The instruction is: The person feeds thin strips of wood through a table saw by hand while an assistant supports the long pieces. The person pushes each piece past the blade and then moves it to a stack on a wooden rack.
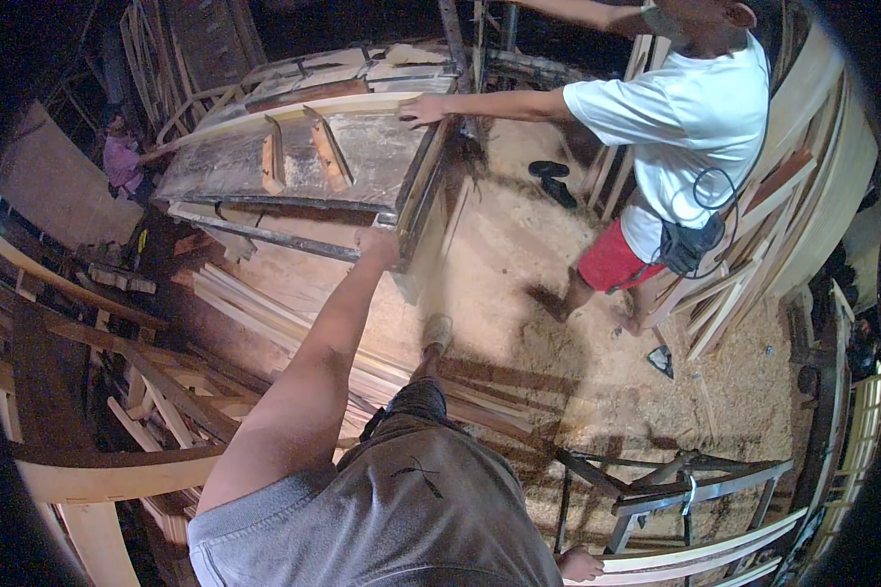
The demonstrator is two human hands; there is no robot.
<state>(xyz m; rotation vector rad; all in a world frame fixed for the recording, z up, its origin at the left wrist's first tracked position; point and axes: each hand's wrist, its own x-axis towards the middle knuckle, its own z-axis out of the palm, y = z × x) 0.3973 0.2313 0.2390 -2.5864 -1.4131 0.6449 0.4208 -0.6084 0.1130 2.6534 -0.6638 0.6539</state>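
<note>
My left arm [303, 391] reaches up to the near corner of a large weathered worktable [215, 166], where my left hand [376, 245] is closed on the edge. Low at the right, my right hand [579, 565] grips a pale wooden strip [690, 546], partly cut off by my shirt. Across the tabletop lie two angled wooden pieces [328, 157] and a long curved pale strip [347, 102]. A co-worker in a white shirt [680, 132] rests a hand [426, 111] on that strip's right part. Another person in pink [122, 161] reaches toward its left end.
Long planks [255, 308] lie on the sawdust-covered floor [489, 245]. Curved boards and offcuts [773, 215] lean at right. A metal frame [656, 504] stands below them. Wooden framework [117, 460] fills the lower left. Black sandals [558, 186] lie beyond the table's corner.
</note>
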